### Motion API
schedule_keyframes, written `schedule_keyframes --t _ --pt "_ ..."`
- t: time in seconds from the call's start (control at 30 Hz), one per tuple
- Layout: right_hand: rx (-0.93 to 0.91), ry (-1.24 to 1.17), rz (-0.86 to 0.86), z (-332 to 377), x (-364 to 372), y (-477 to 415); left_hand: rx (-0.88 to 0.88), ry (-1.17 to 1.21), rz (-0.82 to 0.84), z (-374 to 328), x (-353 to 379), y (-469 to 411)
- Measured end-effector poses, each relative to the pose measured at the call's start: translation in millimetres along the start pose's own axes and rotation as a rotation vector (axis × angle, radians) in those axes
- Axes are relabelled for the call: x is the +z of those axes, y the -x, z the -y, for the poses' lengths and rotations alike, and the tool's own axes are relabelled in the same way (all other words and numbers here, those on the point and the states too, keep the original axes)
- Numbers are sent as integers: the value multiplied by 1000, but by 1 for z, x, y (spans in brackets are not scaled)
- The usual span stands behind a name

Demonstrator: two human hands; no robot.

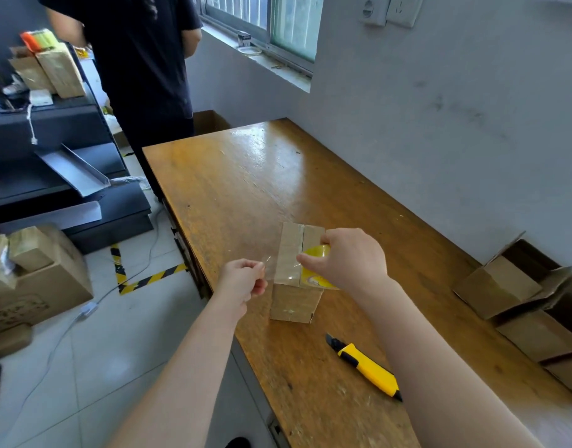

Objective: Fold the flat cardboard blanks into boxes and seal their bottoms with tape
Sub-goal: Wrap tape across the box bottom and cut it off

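Pinching the free end of a strip of clear tape [271, 266] between thumb and curled fingers, the person's left hand [244, 281] hovers just over the left edge of the wooden table [245, 176]. The right hand [351, 257] is curled round a tape roll [317, 273] with a yellow core and holds it against the right side of the cardboard box [293, 286]. The strip runs taut between the two hands, across the near end of the box's top.

The box stands upright on the table, near that left edge and closer to the near end than the far. Its two upward-facing flaps are closed and meet in a centre seam, with glossy tape already lying along it. The brown sides are plain and a little scuffed.

Beyond the box the tabletop runs bare and shiny to its far end. A grey wall [439, 124] borders the right side; tiled floor drops away on the left.

One yellow-and-black utility knife [366, 367] lies on the table just in front of the box. A pile of open cardboard boxes [501, 287] sits against the wall on the right: at least two, the exact number unclear. One other person in dark clothes [142, 66] stands past the table's far left corner.
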State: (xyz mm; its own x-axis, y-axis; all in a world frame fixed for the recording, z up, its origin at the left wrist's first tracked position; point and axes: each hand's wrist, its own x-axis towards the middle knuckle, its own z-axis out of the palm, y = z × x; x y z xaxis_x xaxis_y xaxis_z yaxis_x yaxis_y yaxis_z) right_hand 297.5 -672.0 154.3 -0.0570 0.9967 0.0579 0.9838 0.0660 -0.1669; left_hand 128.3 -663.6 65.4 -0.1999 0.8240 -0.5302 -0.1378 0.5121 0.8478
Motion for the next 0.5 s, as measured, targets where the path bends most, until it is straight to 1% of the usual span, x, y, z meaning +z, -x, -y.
schedule_keyframes --t 0.23,0.5 --pt "-19 95 3 15 10 -13 -72 -6 23 11 2 -19" --pt "10 97 26 18 15 -21 -108 -6 48 13 7 -25"
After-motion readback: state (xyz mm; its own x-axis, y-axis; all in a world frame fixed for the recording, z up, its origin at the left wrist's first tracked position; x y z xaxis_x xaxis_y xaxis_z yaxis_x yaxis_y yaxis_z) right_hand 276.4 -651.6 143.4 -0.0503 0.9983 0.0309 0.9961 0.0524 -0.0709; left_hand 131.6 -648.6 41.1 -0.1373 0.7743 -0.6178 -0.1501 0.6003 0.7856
